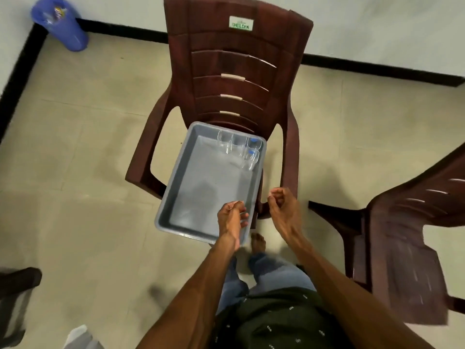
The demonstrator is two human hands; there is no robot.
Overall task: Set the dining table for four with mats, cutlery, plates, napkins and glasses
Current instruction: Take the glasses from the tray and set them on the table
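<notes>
A grey plastic tray (176,197) lies on the seat of a dark brown plastic chair (234,71), its near end sticking out over the floor. Several clear glasses (239,146) stand in the tray's far right corner, two of them with something blue in them. My left hand (231,219) hovers over the tray's near right corner with loosely curled fingers, holding nothing. My right hand (283,207) hangs just right of the tray, beside the chair's armrest, fingers also loosely curled and holding nothing.
A second brown chair (407,235) stands close at the right. A blue bin (60,23) sits in the far left corner by the wall. The floor is pale tile. A dark object (17,298) shows at the lower left edge.
</notes>
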